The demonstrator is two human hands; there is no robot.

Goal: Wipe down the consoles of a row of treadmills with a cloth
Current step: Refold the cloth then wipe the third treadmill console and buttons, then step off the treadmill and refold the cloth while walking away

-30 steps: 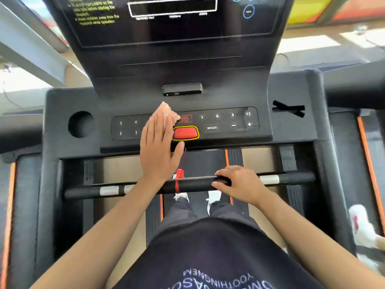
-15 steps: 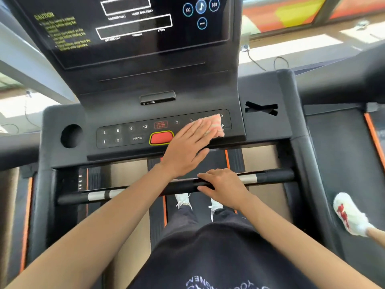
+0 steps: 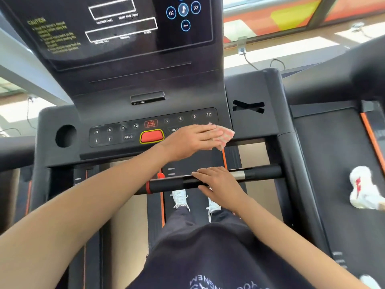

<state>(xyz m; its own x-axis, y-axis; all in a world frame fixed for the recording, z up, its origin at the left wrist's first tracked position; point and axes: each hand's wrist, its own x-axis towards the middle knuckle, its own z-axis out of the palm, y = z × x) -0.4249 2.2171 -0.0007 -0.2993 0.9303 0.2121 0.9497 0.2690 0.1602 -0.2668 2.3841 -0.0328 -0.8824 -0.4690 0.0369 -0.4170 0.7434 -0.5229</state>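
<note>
Nearest, the person's dark shirt with pale lettering fills the bottom of the view, and both bare forearms reach forward from it. The right hand lies over the black horizontal handlebar with silver bands, fingers draped across the top and thumb under its near side, gripping loosely. Below the bar, two white laced shoes stand on the dark treadmill belt.

Beyond the bar, the left hand lies flat, palm down, fingers straight and together, pressing a pink and white checked cloth against the right end of the black button panel. The cloth shows past the fingertips and hangs a little over the panel's near edge. Just left of the hand sits the red oval stop button with a yellow rim, with numbered keys on either side.

Further up, a small black slot sits in the console, and above it rises the dark display screen with yellow caution text. On the neighbouring treadmill to the right, another person's white and red shoe shows.
</note>
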